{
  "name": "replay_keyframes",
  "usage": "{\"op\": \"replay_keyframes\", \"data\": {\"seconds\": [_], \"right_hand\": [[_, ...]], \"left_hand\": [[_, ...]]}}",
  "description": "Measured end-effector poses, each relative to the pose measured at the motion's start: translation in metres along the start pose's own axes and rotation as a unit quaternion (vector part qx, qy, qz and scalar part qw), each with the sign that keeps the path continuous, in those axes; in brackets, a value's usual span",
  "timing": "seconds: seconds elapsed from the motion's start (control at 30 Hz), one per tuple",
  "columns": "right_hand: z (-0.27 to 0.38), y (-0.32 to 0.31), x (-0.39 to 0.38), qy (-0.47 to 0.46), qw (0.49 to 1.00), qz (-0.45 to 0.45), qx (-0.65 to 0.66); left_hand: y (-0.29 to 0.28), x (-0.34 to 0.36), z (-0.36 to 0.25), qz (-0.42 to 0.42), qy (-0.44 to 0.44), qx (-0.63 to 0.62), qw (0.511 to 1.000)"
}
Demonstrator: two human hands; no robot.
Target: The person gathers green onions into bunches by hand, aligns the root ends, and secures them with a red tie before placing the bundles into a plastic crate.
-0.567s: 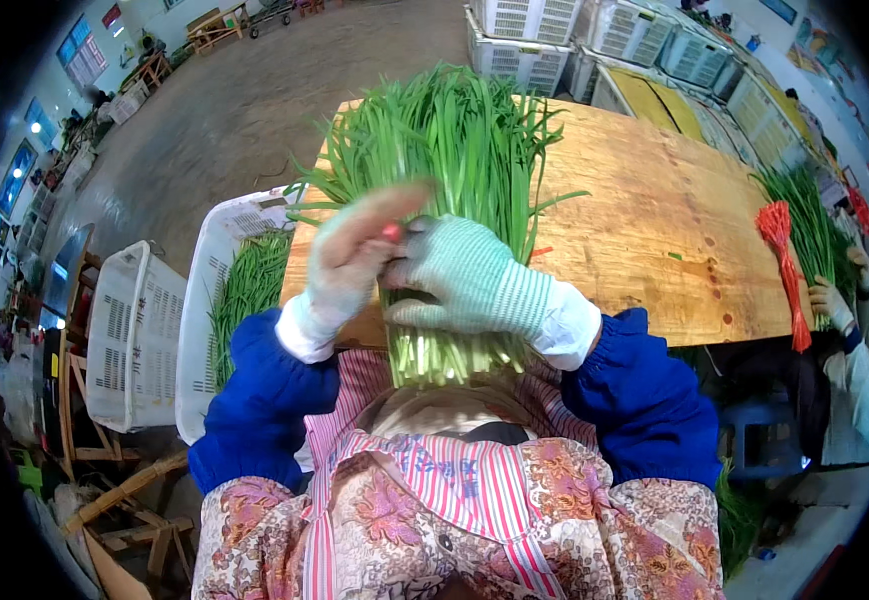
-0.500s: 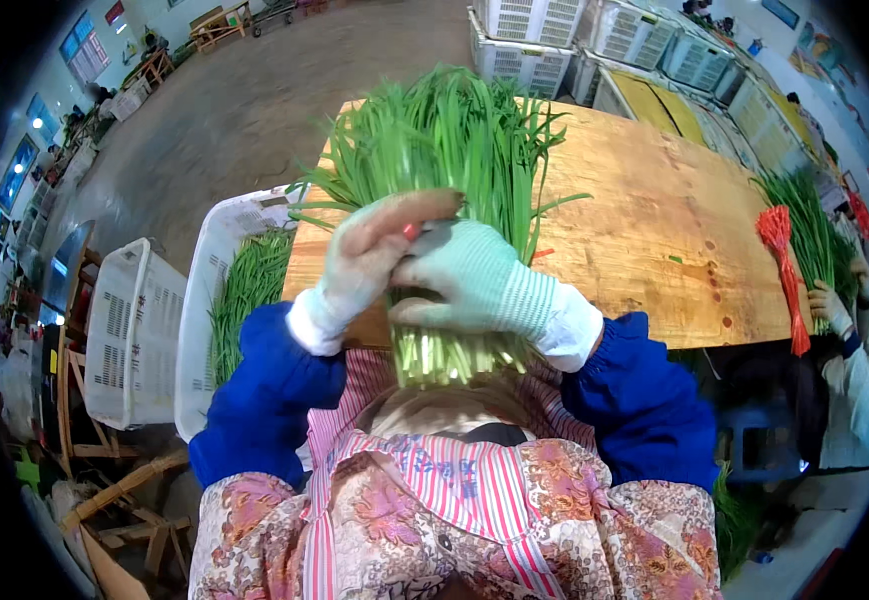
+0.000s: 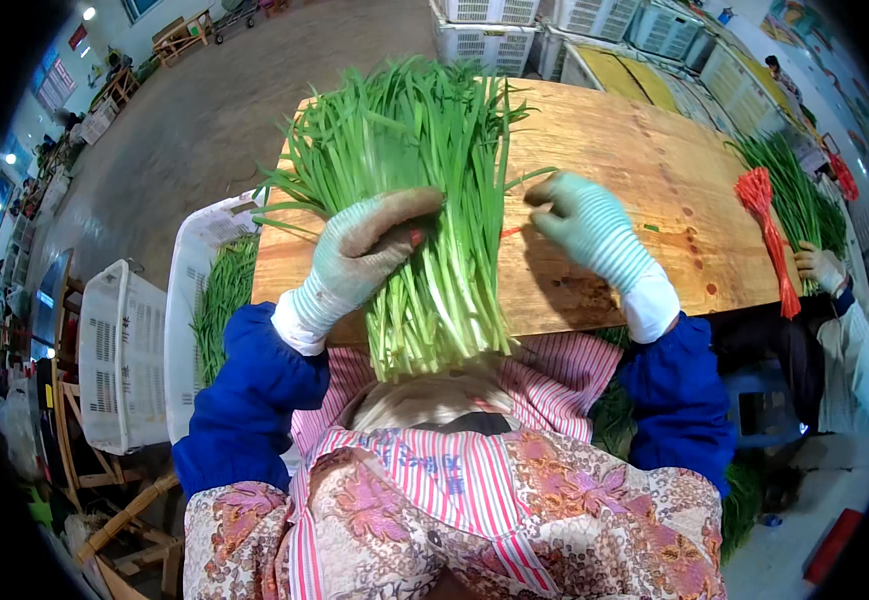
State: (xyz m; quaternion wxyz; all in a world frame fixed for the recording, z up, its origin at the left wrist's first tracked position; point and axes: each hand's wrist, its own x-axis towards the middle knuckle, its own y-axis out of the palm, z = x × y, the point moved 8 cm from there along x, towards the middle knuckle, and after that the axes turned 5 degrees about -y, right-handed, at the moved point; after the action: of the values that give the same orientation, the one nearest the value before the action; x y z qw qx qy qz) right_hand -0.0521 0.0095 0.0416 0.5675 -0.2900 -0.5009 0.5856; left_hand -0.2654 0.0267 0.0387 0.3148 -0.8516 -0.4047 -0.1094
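A thick bunch of green chives [image 3: 435,250] lies on a wooden board in front of me, leaves pointing away and pale cut stems over the near edge. My left hand [image 3: 365,250], in a striped, soiled glove, is curved over the bunch's left side and grips it. Something small and red shows by its fingertips; I cannot make out what. My right hand [image 3: 590,225], also gloved, hovers off the bunch's right side, fingers loosely bent and apart, with nothing visible in them. Close to those fingers, a short red strip [image 3: 512,232] sticks out beside the chives.
The wooden board [image 3: 645,150] carries a bundle of red ties [image 3: 770,235] at its right end. Beyond it, another person's gloved hand [image 3: 820,268] touches more chives [image 3: 795,190]. White crates [image 3: 183,330] stand at left, one holding greens; stacked crates [image 3: 490,45] stand behind.
My right hand has come off the bunch and moved right, over the board. My left hand stays on the chives. The whole view has shifted slightly.
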Motion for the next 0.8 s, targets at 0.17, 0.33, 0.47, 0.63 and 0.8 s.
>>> {"op": "replay_keyframes", "data": {"seconds": [0.17,0.33,0.47,0.63,0.8], "right_hand": [[0.014,0.051,0.014,-0.045,0.968,0.140,-0.202],[0.028,0.039,0.000,-0.097,0.979,0.092,-0.152],[0.016,0.029,-0.018,-0.025,0.997,-0.034,0.064],[0.013,0.012,-0.012,0.010,0.956,-0.117,0.269],[0.104,-0.022,-0.015,-0.317,0.914,-0.005,0.254]], "left_hand": [[0.001,0.005,-0.020,0.003,0.033,0.054,0.998],[0.016,0.016,-0.040,0.125,0.173,0.229,0.950],[0.008,0.010,-0.031,0.148,0.138,0.209,0.957],[0.003,0.004,-0.022,0.127,0.105,0.177,0.970],[0.002,0.005,-0.031,0.079,0.167,0.163,0.969]]}}
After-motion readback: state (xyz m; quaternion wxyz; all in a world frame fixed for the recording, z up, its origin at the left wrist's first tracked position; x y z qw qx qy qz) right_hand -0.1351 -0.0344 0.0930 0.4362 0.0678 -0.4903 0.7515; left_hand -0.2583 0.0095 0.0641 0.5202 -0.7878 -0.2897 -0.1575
